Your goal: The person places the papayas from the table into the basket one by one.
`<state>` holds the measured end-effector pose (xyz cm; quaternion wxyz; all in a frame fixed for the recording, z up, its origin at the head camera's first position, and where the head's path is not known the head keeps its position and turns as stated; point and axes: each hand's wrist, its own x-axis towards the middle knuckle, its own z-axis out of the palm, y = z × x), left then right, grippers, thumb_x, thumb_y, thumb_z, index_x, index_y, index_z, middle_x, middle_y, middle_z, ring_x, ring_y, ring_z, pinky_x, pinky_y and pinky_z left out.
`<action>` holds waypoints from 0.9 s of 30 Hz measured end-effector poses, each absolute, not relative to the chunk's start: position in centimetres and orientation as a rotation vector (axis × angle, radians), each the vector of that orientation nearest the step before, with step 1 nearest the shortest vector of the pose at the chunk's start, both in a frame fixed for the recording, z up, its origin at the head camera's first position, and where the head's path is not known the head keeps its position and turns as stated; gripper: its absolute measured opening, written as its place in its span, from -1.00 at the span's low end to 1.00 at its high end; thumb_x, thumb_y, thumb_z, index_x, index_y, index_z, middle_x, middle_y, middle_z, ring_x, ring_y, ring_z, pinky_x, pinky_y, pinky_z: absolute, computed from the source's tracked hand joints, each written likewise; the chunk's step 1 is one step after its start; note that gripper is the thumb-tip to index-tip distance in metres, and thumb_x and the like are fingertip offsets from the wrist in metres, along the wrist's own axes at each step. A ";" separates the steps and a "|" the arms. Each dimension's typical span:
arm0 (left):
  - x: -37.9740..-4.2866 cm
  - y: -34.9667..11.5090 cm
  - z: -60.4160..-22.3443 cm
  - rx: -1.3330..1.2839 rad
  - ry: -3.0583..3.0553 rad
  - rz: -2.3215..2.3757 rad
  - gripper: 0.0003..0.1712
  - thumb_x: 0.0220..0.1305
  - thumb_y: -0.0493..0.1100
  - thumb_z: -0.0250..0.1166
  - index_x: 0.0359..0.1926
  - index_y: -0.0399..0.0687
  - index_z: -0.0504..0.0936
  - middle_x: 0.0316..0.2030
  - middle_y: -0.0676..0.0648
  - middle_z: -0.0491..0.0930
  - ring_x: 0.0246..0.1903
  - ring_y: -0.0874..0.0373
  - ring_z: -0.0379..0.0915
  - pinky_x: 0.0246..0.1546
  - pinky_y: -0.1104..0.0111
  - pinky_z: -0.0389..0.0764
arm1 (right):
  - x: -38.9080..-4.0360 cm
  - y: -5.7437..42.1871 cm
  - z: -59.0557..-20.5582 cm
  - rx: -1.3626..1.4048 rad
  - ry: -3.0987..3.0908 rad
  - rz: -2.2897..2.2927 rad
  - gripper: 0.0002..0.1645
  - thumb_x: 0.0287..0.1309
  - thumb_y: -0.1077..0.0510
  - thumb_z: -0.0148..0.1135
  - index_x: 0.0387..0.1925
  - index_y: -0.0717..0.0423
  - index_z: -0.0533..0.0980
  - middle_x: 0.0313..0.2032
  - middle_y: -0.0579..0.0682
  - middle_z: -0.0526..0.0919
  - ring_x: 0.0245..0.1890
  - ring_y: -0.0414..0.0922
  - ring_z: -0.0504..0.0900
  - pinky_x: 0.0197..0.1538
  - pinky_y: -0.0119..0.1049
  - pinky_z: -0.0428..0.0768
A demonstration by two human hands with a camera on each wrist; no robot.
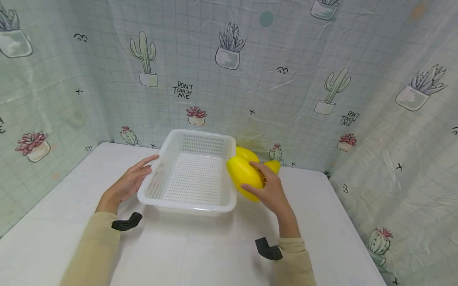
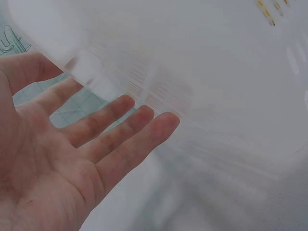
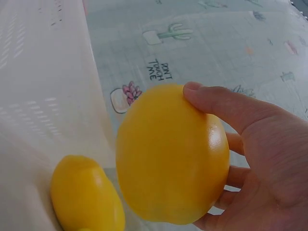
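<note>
My right hand [image 1: 269,190] grips a large, smooth yellow mango-like fruit [image 1: 243,174] just beyond the basket's right rim. In the right wrist view the thumb lies along one side of this fruit [image 3: 171,154], with the other fingers behind it. Fingers spread and fairly straight, my left hand [image 1: 129,183] is at the left side of the white perforated plastic basket [image 1: 186,207]. The left wrist view has its fingertips [image 2: 166,122] right at the basket wall [image 2: 211,91]. Nothing lies inside the basket.
Beyond the held fruit, a second yellow fruit [image 1: 247,153] and a third yellow fruit [image 1: 273,165] are partly hidden, to the right of the basket. The white table [image 1: 200,254] backs onto a cactus-print curtain [image 1: 250,91] that also runs along both sides.
</note>
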<state>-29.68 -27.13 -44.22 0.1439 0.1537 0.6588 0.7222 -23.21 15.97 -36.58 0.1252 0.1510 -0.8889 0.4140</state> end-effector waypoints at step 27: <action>-29.0 -26.9 -43.4 0.402 1.926 2.065 -0.39 0.40 -0.09 -0.10 0.41 0.23 -0.05 0.33 -0.12 0.09 0.10 0.25 0.38 -0.05 0.38 0.52 | -23.7 12.4 -35.9 0.505 -2.572 1.228 -0.22 -0.17 -0.24 0.37 0.16 -0.33 0.32 0.13 -0.16 0.43 -0.02 -0.12 0.43 0.01 -0.10 0.50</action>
